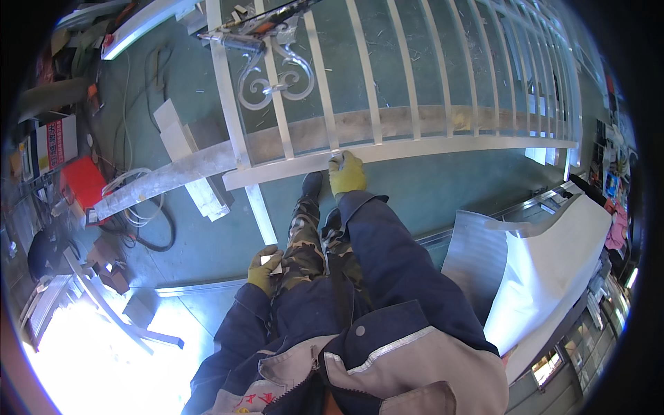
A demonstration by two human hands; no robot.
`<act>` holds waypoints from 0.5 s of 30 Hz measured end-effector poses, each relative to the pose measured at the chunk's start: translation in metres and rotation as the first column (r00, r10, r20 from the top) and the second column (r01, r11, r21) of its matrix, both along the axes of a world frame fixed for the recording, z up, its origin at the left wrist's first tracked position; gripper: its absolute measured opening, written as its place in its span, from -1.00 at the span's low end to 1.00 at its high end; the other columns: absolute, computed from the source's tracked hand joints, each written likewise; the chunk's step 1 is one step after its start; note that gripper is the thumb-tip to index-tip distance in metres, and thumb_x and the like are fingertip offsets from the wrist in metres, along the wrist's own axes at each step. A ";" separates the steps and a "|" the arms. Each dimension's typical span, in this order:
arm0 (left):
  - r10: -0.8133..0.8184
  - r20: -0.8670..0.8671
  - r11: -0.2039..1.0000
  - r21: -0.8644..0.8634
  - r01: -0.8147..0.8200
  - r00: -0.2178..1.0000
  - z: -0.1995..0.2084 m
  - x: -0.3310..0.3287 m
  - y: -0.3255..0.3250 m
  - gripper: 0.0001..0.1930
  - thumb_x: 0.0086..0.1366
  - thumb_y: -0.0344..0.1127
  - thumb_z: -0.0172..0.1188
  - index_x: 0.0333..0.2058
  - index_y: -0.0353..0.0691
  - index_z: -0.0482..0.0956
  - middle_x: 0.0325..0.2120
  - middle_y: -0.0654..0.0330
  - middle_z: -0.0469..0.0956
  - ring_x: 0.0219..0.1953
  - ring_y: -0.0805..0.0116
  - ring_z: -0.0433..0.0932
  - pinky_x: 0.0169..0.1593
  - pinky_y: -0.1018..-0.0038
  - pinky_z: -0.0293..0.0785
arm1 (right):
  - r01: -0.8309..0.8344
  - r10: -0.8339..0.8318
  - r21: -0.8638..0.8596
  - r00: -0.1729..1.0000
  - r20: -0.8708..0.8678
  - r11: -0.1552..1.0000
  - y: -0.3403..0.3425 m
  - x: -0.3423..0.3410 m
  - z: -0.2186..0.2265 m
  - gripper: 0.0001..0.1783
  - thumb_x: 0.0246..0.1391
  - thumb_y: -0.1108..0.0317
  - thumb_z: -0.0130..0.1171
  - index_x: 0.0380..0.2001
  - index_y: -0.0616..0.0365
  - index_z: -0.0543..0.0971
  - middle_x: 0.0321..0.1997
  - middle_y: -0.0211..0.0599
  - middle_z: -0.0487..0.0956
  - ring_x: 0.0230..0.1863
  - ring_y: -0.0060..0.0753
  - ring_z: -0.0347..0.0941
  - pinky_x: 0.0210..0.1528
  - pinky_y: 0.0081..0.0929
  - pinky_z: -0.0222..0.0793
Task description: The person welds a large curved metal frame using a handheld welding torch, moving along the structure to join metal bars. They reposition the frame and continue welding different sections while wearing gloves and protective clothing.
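Note:
A pale metal railing [443, 146] with several upright bars lies in front of me. My right hand [348, 174], in a yellow-green work glove, is at its near rail, by the foot of one bar. Its fingers are closed there, on a small pale bit that I cannot make out. Down by my left thigh is my left hand [261, 275], gloved alike and closed on a small flat white piece [271, 262]. Farther off, a silver scroll ornament [280, 88] sits against the bars. A tool with a dark, orange-marked body [266, 24] lies above it.
A long grey beam [169, 176] runs under the railing, with pale blocks [204, 197] beside it. Left of these are a red box [83, 181] and coiled cables [138, 207]. A large white sheet [553, 249] curls up at my right. Metal profiles [117, 311] lean at lower left.

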State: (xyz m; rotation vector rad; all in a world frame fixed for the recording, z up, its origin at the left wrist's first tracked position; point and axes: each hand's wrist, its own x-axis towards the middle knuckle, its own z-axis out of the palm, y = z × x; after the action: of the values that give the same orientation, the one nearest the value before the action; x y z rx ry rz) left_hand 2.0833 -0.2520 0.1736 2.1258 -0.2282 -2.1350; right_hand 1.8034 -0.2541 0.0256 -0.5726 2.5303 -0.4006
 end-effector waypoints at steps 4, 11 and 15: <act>-0.136 -0.014 0.990 -0.045 0.136 0.991 -0.007 -0.018 0.002 -0.55 0.23 -0.42 0.36 0.07 -0.21 0.43 -0.18 0.12 0.62 -0.19 0.24 0.67 -0.15 0.36 0.67 | 0.049 -0.043 -0.065 0.994 0.102 0.997 0.006 -0.013 -0.005 -0.50 0.16 -0.05 0.18 0.03 0.02 0.48 0.01 0.02 0.53 -0.01 0.16 0.51 0.04 -0.03 0.44; -0.161 0.008 0.979 -0.124 0.161 0.987 0.002 -0.056 0.010 -0.53 0.26 -0.38 0.35 0.10 -0.25 0.40 -0.20 0.12 0.60 -0.26 0.28 0.65 -0.21 0.40 0.63 | -0.001 0.022 -0.055 0.929 0.371 0.998 0.008 -0.026 0.029 -0.24 0.17 -0.16 0.14 0.26 0.12 0.30 0.24 0.10 0.41 0.15 0.29 0.44 0.17 -0.03 0.37; -0.151 0.036 0.964 -0.217 0.155 0.988 -0.002 -0.076 0.035 -0.55 0.28 -0.38 0.33 0.10 -0.24 0.42 -0.13 0.10 0.60 -0.22 0.28 0.63 -0.17 0.40 0.62 | -0.101 0.135 -0.101 0.891 0.433 0.990 0.035 -0.044 0.044 -0.13 0.14 -0.17 0.14 0.34 0.18 0.22 0.33 0.11 0.34 0.18 0.18 0.45 0.18 -0.09 0.40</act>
State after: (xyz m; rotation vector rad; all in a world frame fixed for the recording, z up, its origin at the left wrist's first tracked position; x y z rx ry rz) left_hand 2.0068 -0.2166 0.1718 2.0628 -0.6189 -2.0569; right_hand 1.7593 -0.2188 0.0692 -0.5857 2.0428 -0.5188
